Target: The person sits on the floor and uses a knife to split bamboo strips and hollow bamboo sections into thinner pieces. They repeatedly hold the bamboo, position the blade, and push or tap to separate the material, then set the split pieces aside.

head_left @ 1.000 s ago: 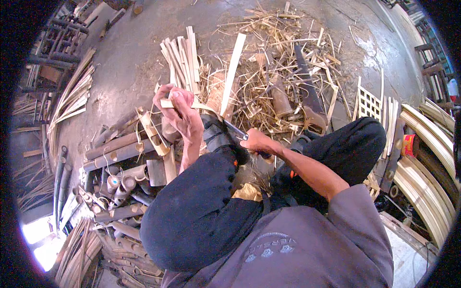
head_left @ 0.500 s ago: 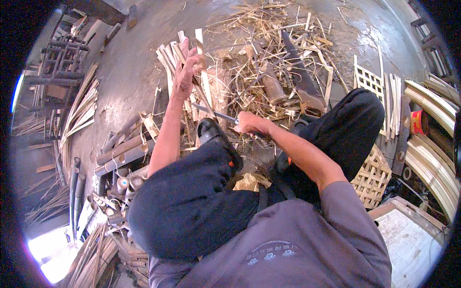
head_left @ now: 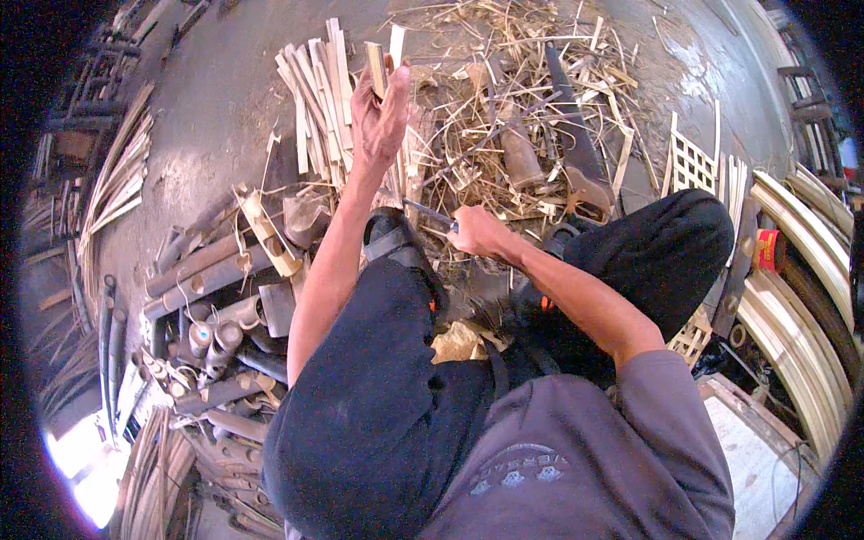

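- We see the left hand (head_left: 380,121) raised ahead of the left knee, its fingers closed around a wood strip (head_left: 375,70).
- The strip's upper end sticks out above the fingers; we cannot tell how far it runs below the palm.
- We see the right hand (head_left: 481,232) wrapped around the handle of a knife (head_left: 430,214), between the two knees.
- The knife's blade points left and away from the body, near the dark sandal (head_left: 387,241); we cannot tell whether it touches the strip.
- Just beyond the left hand we find a bundle of pale slats (head_left: 315,99) fanned out on the floor (head_left: 225,117).
- To the right of that hand lies a heap of shavings (head_left: 468,144), with a saw (head_left: 569,126) on it, its wooden handle toward the right foot.
- We see bamboo tubes (head_left: 211,286) piled to the left of the left forearm.
- Far right, we spot a lattice panel (head_left: 695,164) and a red container (head_left: 768,250).
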